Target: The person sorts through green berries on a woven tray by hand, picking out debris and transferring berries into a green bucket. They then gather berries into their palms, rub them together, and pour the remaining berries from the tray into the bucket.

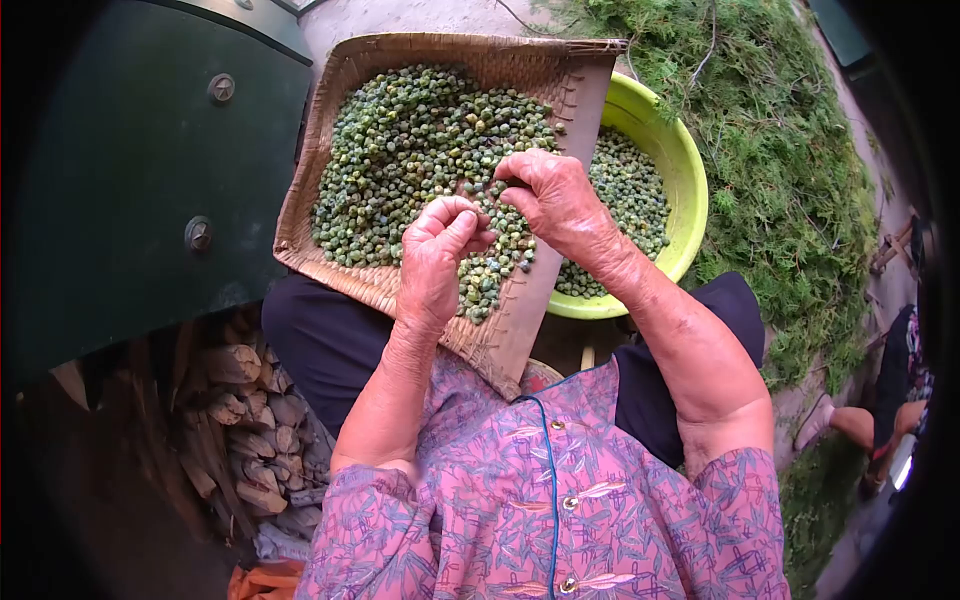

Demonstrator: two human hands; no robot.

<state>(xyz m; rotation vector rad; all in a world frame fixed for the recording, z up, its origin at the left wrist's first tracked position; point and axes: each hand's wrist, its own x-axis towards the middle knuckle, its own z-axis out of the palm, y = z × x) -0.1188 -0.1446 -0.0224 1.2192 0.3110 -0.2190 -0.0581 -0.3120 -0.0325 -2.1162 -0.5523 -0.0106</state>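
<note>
A woven tray (350,58) rests across the lap, tilted, with many small green round fruits (400,140) spread over it. Above the fruits, near the tray's right part, my left hand (435,250) is closed, thumb against the fingers; what it pinches is too small to make out. Close to its right, my right hand (555,200) is also closed in a pinch over the fruits, its fingertips near a green fruit. The two hands do not touch. Partly beneath the tray's right edge stands a yellow-green basin (690,200) holding more such fruits.
Cut green branches (770,170) cover the ground at the right. Split firewood (265,440) is stacked at the lower left, below a dark green panel (130,180) with metal studs. Another person's leg (852,425) shows at the far right. Orange material (265,582) lies at the bottom.
</note>
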